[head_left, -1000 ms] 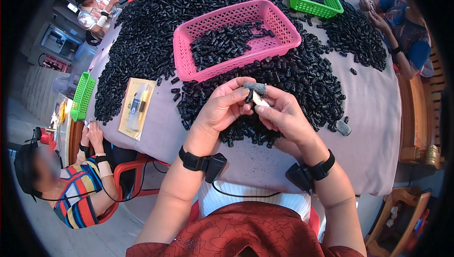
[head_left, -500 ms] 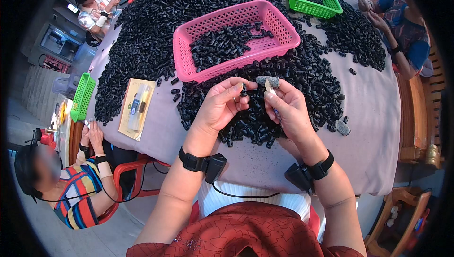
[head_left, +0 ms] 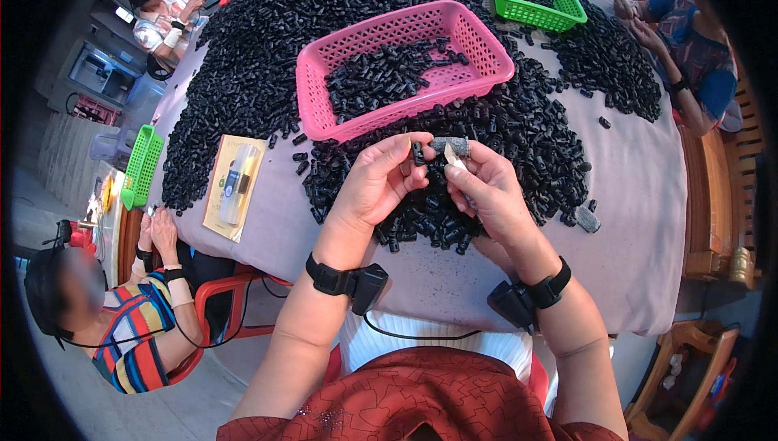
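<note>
My left hand (head_left: 385,177) pinches a small black plastic part (head_left: 418,154) between thumb and fingertips, holding it upright. Close to its right, my right hand (head_left: 490,190) is closed around a small knife (head_left: 455,159), whose pale, pointed blade sticks out past the thumb. A grey, speckled finger sleeve (head_left: 450,146) covers the right index finger, and its tip reaches to the left fingers. Most of the knife's handle is hidden in the palm. Beneath both hands spreads a heap of similar black parts (head_left: 442,214).
Beyond my hands stands a pink basket (head_left: 478,84) partly filled with black parts; a green basket (head_left: 551,19) is farther right. A booklet with a clear case (head_left: 235,190) lies left. Another grey sleeve (head_left: 587,219) rests at right. Several people sit around the table (head_left: 640,263).
My right hand has moved a little left and down, bringing the blade and sleeved finger closer to the black part. My left hand stays almost in place.
</note>
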Demonstrator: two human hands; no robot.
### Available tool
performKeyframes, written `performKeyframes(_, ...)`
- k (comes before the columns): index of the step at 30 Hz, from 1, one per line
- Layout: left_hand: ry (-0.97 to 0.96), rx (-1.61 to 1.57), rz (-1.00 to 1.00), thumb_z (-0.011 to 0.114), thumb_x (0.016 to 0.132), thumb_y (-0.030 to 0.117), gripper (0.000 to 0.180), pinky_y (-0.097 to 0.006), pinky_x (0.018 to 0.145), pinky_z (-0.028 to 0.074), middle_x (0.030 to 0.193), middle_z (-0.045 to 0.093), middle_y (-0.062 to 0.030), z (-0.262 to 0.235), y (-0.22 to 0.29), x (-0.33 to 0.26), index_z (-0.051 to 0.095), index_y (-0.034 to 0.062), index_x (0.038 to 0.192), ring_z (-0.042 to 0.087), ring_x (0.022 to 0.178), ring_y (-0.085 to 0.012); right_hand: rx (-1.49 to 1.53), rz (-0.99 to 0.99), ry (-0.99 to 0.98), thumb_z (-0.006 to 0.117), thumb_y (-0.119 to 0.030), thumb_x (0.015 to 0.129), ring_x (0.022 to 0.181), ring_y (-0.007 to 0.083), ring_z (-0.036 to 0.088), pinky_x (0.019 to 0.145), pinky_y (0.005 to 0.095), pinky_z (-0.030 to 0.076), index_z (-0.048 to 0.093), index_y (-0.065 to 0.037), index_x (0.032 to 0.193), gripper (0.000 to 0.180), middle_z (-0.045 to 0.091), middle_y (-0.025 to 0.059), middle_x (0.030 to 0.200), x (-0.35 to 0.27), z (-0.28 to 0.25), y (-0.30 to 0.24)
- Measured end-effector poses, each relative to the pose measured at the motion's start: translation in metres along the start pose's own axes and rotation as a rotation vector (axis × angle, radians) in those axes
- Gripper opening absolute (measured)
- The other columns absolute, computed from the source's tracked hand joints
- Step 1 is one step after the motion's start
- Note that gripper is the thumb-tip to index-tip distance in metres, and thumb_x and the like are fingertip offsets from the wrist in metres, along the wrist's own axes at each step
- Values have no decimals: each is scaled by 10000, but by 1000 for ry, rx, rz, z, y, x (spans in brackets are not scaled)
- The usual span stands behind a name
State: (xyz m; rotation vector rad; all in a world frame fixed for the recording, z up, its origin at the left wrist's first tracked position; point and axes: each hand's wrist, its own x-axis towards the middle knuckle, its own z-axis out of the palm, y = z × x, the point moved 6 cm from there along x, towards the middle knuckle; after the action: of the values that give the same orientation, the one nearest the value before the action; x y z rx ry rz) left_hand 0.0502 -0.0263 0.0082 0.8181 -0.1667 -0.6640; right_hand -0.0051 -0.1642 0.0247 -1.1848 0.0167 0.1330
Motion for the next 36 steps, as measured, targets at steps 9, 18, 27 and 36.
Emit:
performKeyframes(9, -36, -65, 4, 584, 912, 96, 308, -266, 721, 566, 960, 664, -79, 0, -3, 1, 566, 3, 1205, 647, 772, -113, 1, -21, -71, 591, -96, 889, 522, 16, 448, 428, 147, 310, 511, -39, 1200, 327, 553, -30, 713, -2, 6, -5)
performKeyframes(18, -95, -39, -42, 632, 885, 131, 485, -227, 675, 528, 924, 635, -52, 9, -5, 1, 450, 27, 1323, 620, 759, -108, 94, 31, -263, 625, -123, 879, 564, 31, 485, 446, 151, 343, 410, -24, 1324, 504, 636, 27, 954, -7, 21, -5)
performKeyframes(27, -133, -61, -42, 628, 886, 123, 474, -223, 664, 530, 941, 639, -61, 8, -6, 1, 456, 19, 1315, 624, 756, -109, 58, 57, -249, 605, -85, 884, 603, 14, 457, 485, 154, 343, 466, -33, 1253, 398, 618, 0, 926, -8, 21, -8)
performKeyframes(36, -87, -89, -71, 609, 889, 96, 433, -214, 611, 518, 987, 637, -67, 5, -12, 1, 474, 4, 1290, 565, 657, -68, 64, 57, -150, 571, -109, 908, 592, 4, 463, 464, 142, 332, 554, -23, 1145, 253, 612, -13, 826, -2, 13, 0)
